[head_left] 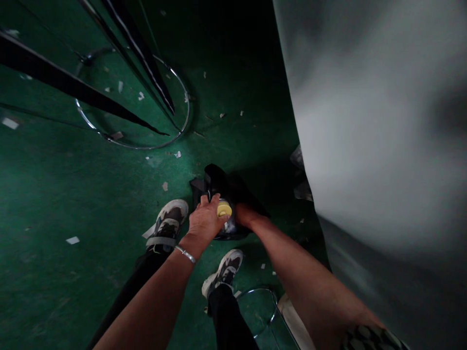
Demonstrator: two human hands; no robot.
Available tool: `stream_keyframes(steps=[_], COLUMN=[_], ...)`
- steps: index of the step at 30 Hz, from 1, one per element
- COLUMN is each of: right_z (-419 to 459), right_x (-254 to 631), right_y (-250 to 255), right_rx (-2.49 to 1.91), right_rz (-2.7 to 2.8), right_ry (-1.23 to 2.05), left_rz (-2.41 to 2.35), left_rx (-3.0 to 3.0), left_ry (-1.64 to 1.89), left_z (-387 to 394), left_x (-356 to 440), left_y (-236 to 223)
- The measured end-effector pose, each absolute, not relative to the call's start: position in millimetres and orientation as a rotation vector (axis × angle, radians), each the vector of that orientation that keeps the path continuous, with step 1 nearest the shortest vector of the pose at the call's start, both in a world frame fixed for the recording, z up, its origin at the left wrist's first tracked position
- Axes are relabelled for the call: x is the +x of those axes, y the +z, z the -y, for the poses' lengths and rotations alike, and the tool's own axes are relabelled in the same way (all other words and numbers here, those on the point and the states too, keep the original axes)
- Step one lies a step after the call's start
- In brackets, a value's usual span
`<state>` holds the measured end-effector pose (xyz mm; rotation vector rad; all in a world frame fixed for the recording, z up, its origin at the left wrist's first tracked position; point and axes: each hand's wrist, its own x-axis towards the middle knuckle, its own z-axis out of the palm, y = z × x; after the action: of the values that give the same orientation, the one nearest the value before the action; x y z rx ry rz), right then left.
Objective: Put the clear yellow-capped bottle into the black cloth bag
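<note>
Down on the green floor [54, 194], scraps of paper lie scattered, and a chrome stool ring [134, 141] sits at about ten o'clock from the hands, with dark bars crossing above it. Two shoes follow: one [168, 221] just left of the left hand, the other [224, 272] below it at six o'clock. The left hand [205, 221], a bracelet [185, 253] on its wrist, closes its grip over a yellow cap [224, 209], fingers curled on the cap's left side. The cap tops something shiny inside a black bag [228, 187] at centre, hanging above the floor. The bag looks soft and limp, probably light; the cap seems the firmest place to hold. The right hand [243, 214] is tucked into the bag's right edge; whether it grips is hidden. A blurred grey surface [383, 146] fills the three o'clock side.
</note>
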<state>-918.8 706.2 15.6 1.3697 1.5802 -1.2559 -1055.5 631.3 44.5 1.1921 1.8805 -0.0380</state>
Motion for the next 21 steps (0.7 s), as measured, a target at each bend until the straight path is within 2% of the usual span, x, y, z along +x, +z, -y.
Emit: stream_keyframes(steps=[9,15,19,21], right_z=[-665,-626,-599,-584], right_x=[-884,-859,-851,-851], right_y=[23,25,22,19], right_rx=[1.309,1.315,1.321,1.326], right_rz=[-1.451,-1.324,-1.249,-1.217], right_ry=[-1.349,-1.343,-1.257,-1.252], left_rz=[-1.9,-1.707,-1.885,-1.864], left_rx=[1.27,1.393,1.521,1.543], left_ry=[-0.004,0.012,0.139,0.062], left_z=[-619,-610,-625,-639], left_x=[-1040,-1055,-1055,-1048], left_y=[42,45,49,43])
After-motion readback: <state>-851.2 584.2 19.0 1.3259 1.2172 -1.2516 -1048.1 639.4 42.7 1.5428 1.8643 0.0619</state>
